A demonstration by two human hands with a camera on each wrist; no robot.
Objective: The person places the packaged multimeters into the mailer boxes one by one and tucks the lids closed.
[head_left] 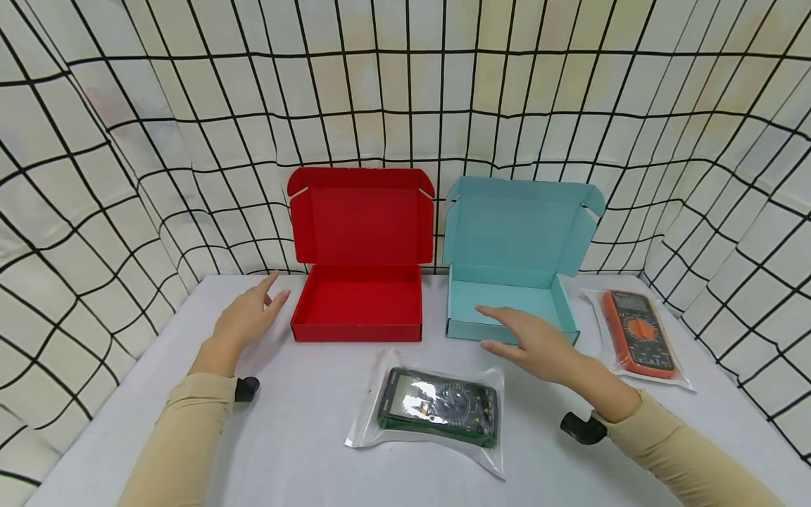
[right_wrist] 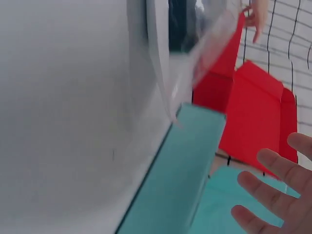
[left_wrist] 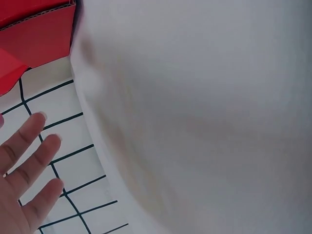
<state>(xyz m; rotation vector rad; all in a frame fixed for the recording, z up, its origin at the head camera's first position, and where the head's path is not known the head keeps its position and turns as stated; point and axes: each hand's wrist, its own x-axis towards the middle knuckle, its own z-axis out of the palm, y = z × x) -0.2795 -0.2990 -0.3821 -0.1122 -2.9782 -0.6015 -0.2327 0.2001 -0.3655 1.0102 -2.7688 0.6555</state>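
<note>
My left hand (head_left: 246, 317) hovers left of the open red box (head_left: 357, 332), its fingers extended and holding nothing. In the left wrist view the spread fingers (left_wrist: 41, 156) show beside the red box's corner (left_wrist: 41, 44). Over the front right of the open light-blue box (head_left: 465, 328) reaches my right hand (head_left: 538, 345), fingers straight and grasping nothing. A dark green multimeter (head_left: 437, 405) in a clear plastic bag lies on the table in front of the boxes. To the right of the light-blue box lies an orange multimeter (head_left: 640, 331), also bagged.
Both boxes have their lids raised against a white back wall with a black grid (head_left: 412, 84). Similar grid walls enclose the left and right sides. A white cloth covers the table (head_left: 291, 436).
</note>
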